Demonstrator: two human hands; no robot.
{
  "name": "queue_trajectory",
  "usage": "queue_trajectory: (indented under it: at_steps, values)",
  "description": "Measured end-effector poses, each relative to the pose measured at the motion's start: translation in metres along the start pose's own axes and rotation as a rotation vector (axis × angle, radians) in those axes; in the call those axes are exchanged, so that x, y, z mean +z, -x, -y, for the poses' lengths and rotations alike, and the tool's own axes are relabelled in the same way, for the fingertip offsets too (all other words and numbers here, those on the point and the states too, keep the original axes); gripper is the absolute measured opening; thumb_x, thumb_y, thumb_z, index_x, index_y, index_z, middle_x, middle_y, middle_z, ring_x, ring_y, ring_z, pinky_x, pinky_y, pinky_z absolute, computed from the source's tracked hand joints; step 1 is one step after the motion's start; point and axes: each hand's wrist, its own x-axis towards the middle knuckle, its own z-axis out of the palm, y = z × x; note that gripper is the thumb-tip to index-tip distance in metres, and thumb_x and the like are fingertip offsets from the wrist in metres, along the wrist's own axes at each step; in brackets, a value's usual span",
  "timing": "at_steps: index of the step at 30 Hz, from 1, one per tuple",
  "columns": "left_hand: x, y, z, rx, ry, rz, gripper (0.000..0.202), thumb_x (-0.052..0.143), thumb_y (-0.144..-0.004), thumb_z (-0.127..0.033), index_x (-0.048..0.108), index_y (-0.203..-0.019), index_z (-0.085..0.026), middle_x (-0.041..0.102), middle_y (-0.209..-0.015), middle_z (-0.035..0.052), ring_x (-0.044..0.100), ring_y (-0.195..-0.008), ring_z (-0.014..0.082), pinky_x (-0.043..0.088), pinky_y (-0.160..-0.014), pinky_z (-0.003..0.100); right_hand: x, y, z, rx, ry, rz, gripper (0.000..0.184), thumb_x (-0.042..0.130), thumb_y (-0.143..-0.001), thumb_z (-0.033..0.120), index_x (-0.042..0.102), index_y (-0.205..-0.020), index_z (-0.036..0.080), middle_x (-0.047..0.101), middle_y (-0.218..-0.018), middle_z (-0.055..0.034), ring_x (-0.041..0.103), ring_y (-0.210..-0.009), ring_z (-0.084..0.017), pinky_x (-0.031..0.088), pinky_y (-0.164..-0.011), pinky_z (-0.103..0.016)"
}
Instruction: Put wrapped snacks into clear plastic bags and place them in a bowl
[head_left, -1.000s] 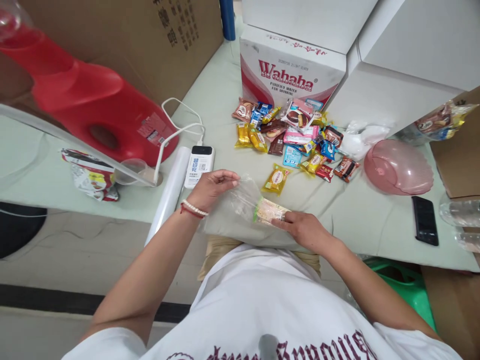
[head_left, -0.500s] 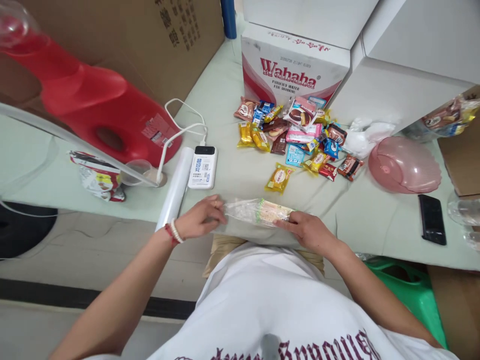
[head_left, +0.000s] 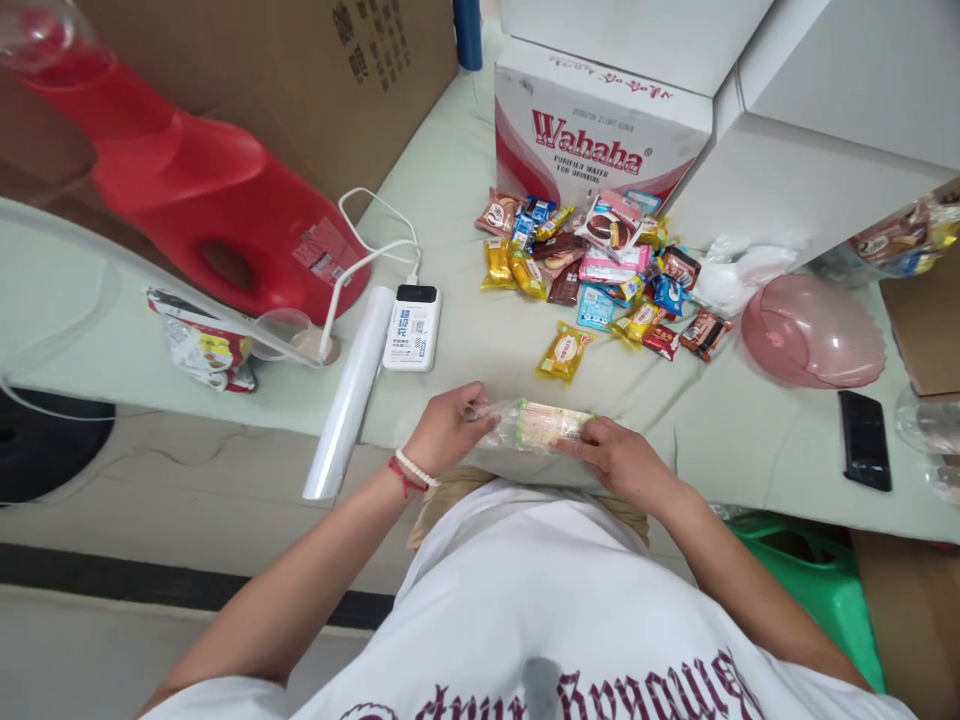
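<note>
A clear plastic packet of crackers [head_left: 546, 424] lies level between my two hands at the table's front edge. My right hand [head_left: 615, 455] grips its right end, thumb across the pale crackers. On the other side my left hand [head_left: 450, 425] is closed on the loose clear film at the packet's left end. A yellow-wrapped snack [head_left: 565, 352] rests on the cloth just beyond the packet. Behind it sits a heap of small wrapped snacks [head_left: 600, 262] in several colours.
A white power bank [head_left: 412, 328] with a cable lies left, beside a shiny white roll [head_left: 349, 400] overhanging the edge. Nearby stands a large red jug [head_left: 217, 210]. Rightward are a pink translucent bowl [head_left: 814, 330] and a black phone [head_left: 865, 440]. A Wahaba carton [head_left: 600, 130] stands behind.
My left hand has moved right and closed on the packet's loose film, which now looks bunched up. My right hand keeps its hold with little movement.
</note>
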Motion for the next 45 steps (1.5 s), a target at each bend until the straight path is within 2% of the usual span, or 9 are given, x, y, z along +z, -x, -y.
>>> queue_trajectory:
  at_steps: [4,9,17,22,26,29,37,41,45]
  values:
    - [0.023,0.005,-0.032,-0.003,0.081,0.009,0.011,0.065,-0.082,-0.026,0.058,-0.076,-0.019,0.058,-0.069,-0.0039,0.054,-0.066,0.0131,0.043,-0.062,0.025,-0.001,-0.004,0.003,-0.003,-0.002,0.004,0.050,0.047,-0.101,0.013,0.064,-0.142,0.035,0.060,-0.098,-0.0066,0.051,-0.090,-0.020,0.039,-0.072,-0.026]
    - [0.073,0.003,-0.056,0.272,-0.192,0.088,0.020,0.051,-0.095,-0.016,0.071,-0.095,-0.017,0.073,-0.101,0.0091,0.067,-0.097,0.0217,0.053,-0.084,0.035,0.000,0.005,0.004,-0.023,-0.077,-0.080,0.043,0.041,-0.104,0.018,0.067,-0.136,0.029,0.060,-0.095,-0.0069,0.052,-0.090,-0.021,0.045,-0.078,-0.030]
    - [0.087,0.010,-0.033,0.601,-0.559,-0.028,0.026,0.053,-0.098,-0.012,0.072,-0.113,-0.021,0.073,-0.123,0.0104,0.058,-0.130,0.0256,0.045,-0.104,0.046,0.027,0.037,-0.010,0.503,-0.138,-0.573,0.045,0.056,-0.100,0.045,0.062,-0.137,0.021,0.061,-0.119,-0.0173,0.055,-0.110,-0.032,0.049,-0.096,-0.052]
    - [0.089,0.008,-0.019,0.709,-0.608,-0.042,0.027,0.054,-0.097,-0.011,0.070,-0.117,-0.020,0.071,-0.129,0.0107,0.059,-0.131,0.0246,0.046,-0.104,0.042,0.025,0.035,-0.005,0.477,-0.092,-0.562,0.015,0.061,-0.094,0.031,0.070,-0.099,0.021,0.051,-0.141,-0.0178,0.042,-0.134,-0.037,0.040,-0.109,-0.058]
    - [0.092,0.010,-0.017,0.746,-0.630,-0.078,0.027,0.051,-0.099,-0.011,0.069,-0.117,-0.019,0.071,-0.130,0.0101,0.059,-0.132,0.0236,0.046,-0.104,0.042,-0.002,0.030,0.003,0.503,-0.447,-0.470,0.017,0.054,-0.098,0.038,0.060,-0.094,0.022,0.068,-0.097,-0.0084,0.064,-0.086,-0.022,0.053,-0.076,-0.034]
    - [0.094,0.012,-0.020,0.735,-0.628,-0.085,0.029,0.049,-0.098,-0.010,0.068,-0.119,-0.019,0.071,-0.131,0.0101,0.059,-0.133,0.0240,0.043,-0.109,0.047,-0.020,0.005,0.014,0.487,-0.538,-0.402,0.016,0.057,-0.096,0.038,0.055,-0.088,0.024,0.062,-0.069,0.0014,0.057,-0.062,-0.016,0.044,-0.060,-0.026]
    - [0.073,0.014,-0.006,0.728,-0.316,0.010,0.049,0.052,-0.083,-0.010,0.059,-0.132,-0.014,0.062,-0.141,0.0173,0.052,-0.140,0.0283,0.038,-0.120,0.052,-0.004,-0.061,0.034,0.450,-0.236,-0.280,0.012,0.046,-0.102,0.021,0.057,-0.096,0.020,0.067,-0.087,-0.0047,0.061,-0.077,-0.019,0.041,-0.069,-0.027]
    - [0.064,0.015,0.009,0.399,-0.075,-0.282,0.040,0.047,-0.081,-0.009,0.060,-0.117,-0.019,0.066,-0.124,0.0134,0.057,-0.127,0.0274,0.049,-0.108,0.050,0.011,-0.050,0.046,0.376,-0.054,-0.268,0.019,0.042,-0.106,0.024,0.060,-0.105,0.018,0.063,-0.104,-0.0101,0.061,-0.086,-0.020,0.045,-0.075,-0.029]
    - [0.067,0.009,0.004,0.179,-0.054,-0.226,0.023,0.051,-0.083,-0.015,0.061,-0.103,-0.019,0.066,-0.103,0.0117,0.063,-0.100,0.0266,0.054,-0.093,0.047,0.013,-0.038,0.062,0.291,0.076,-0.248,0.037,0.068,-0.095,0.040,0.060,-0.121,0.014,0.060,-0.119,-0.0158,0.057,-0.102,-0.028,0.049,-0.083,-0.037]
